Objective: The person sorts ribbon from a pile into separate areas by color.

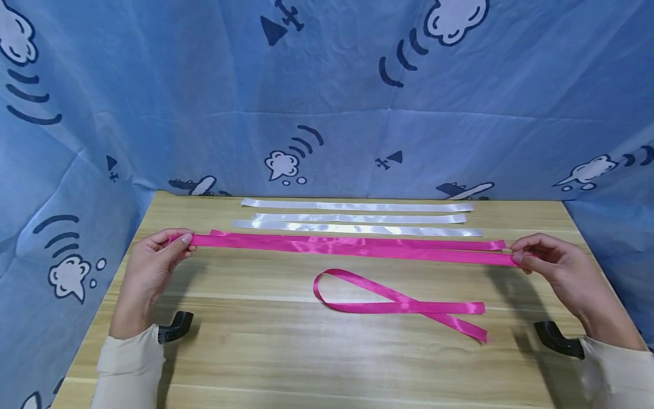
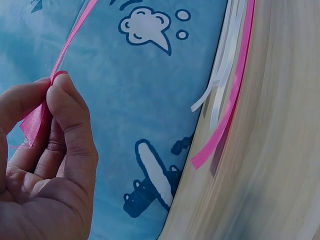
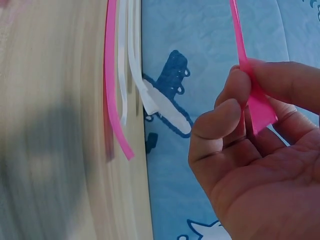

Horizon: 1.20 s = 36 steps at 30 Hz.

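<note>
A bright pink satin ribbon (image 1: 434, 254) is stretched taut across the table between both hands. My left hand (image 1: 155, 258) pinches its left end between thumb and forefinger; a short pink tail hangs into the palm in the left wrist view. The other end is pinched by my right hand (image 1: 559, 270), with a flared tip below the fingers in the right wrist view. Just behind the held ribbon, and partly covered by it in the head view, lies a second pink ribbon (image 3: 111, 75). Nearer me, a third pink ribbon (image 1: 373, 308) lies looped, its two ends crossing toward the right.
Several white ribbons lie straight at the back of the wooden table (image 1: 286, 358), among them a rearmost white ribbon (image 1: 357, 206) and a front white ribbon (image 1: 357, 229). Blue printed cloth (image 1: 337, 74) hangs behind and at the sides. Black wrist mounts (image 1: 176, 328) jut from both sleeves.
</note>
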{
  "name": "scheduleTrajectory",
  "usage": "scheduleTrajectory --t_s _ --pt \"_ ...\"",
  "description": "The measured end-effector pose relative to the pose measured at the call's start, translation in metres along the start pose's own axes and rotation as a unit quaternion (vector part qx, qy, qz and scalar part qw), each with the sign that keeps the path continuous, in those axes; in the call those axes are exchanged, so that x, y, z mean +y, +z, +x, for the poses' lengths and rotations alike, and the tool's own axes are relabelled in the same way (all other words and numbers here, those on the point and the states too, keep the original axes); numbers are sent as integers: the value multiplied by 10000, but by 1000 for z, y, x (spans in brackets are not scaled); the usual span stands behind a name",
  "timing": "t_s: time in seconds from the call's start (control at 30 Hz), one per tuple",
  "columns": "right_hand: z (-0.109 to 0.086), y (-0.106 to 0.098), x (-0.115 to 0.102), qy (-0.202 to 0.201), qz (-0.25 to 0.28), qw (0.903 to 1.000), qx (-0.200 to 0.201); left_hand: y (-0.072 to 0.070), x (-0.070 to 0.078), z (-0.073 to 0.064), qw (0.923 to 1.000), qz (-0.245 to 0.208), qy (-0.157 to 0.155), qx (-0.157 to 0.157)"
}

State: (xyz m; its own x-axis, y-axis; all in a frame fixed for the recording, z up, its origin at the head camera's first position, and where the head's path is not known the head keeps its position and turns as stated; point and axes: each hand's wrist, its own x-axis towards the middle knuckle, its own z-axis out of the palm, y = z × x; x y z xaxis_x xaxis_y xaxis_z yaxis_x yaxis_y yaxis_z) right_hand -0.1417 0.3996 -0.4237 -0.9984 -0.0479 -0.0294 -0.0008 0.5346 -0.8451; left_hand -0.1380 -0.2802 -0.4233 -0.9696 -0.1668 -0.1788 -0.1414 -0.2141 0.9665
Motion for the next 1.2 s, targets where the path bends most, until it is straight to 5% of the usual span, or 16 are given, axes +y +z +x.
scheduleTrajectory --t_s 0.7,0.9,1.0,1.2 --pt "-1 2 4 84 122 9993 343 -7 -1 1 9995 115 -10 290" --pt "1 4 6 43 1022 9941 360 -11 -5 4 9990 310 -114 313" --pt "3 4 7 47 1399 9895 368 -12 -7 6 9984 451 -183 293" --pt "9 7 12 432 1343 9897 258 -10 -10 13 9910 1232 -435 294"
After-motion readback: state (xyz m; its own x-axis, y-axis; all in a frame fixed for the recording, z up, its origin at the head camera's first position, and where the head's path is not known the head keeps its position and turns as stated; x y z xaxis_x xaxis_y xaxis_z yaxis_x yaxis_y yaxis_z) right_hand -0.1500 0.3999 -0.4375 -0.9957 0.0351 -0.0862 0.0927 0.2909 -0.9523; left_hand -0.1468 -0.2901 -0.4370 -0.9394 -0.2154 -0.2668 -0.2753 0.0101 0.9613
